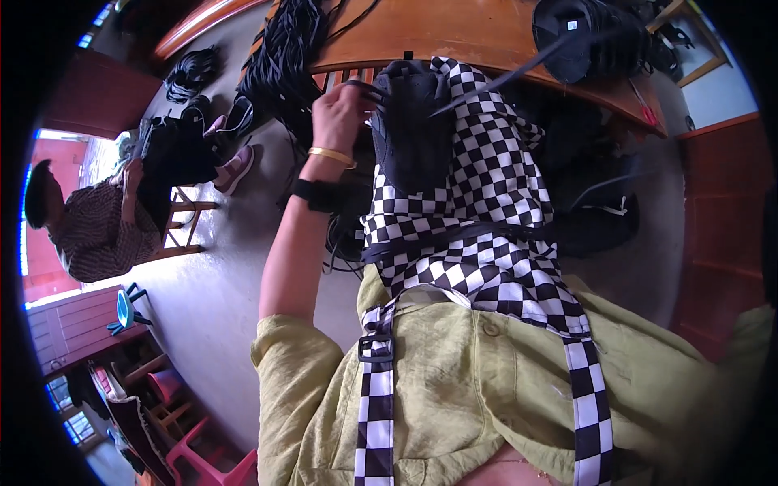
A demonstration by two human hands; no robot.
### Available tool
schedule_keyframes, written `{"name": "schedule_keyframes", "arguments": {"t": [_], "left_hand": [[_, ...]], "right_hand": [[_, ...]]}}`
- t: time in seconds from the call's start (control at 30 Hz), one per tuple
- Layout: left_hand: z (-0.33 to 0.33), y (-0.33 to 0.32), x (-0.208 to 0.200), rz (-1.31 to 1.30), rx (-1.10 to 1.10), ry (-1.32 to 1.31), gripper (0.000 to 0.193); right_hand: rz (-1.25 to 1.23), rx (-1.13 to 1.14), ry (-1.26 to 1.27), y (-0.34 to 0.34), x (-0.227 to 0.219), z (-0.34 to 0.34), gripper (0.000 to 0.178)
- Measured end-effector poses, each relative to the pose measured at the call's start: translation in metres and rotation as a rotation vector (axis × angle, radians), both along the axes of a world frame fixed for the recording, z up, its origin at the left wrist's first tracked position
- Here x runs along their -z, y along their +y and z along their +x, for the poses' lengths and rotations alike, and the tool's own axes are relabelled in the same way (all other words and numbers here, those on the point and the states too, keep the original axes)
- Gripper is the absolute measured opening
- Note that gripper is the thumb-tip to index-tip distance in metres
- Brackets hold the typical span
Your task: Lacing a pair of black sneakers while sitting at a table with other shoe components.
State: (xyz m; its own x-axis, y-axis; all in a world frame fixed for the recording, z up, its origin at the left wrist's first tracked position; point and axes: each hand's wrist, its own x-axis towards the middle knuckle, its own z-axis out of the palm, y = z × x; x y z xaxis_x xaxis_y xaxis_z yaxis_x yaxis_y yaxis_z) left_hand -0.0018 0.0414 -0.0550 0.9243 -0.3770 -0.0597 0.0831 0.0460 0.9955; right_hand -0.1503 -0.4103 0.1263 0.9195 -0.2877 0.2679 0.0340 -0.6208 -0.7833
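A black lace-up shoe lies on my lap, over the black-and-white checked apron. At its left side my left hand is closed, with a dark lace pinched between its fingers. A gold bracelet and a black wristband are on that arm. From the shoe a black shoelace stretches taut up to the right, blurred by motion. Another blurred lace piece shows further right. My right hand is out of sight; only its green sleeve reaches toward the right edge.
A wooden table stands ahead, with a bundle of black laces hanging over its left end. On its right are a black shoe and red-handled scissors. Another person sits at left. A pink chair stands lower left.
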Motion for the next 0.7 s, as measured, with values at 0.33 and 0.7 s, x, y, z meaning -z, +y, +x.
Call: {"name": "schedule_keyframes", "arguments": {"t": [0.33,0.7], "left_hand": [[0.058,0.085,0.005,-0.292,-0.244,0.261,0.017],[0.115,0.227,0.013,-0.166,-0.592,0.223,0.018]], "right_hand": [[0.106,0.057,0.133,0.14,0.073,-0.027,0.021],[-0.15,-0.259,0.164,0.23,0.176,-0.003,0.018]]}}
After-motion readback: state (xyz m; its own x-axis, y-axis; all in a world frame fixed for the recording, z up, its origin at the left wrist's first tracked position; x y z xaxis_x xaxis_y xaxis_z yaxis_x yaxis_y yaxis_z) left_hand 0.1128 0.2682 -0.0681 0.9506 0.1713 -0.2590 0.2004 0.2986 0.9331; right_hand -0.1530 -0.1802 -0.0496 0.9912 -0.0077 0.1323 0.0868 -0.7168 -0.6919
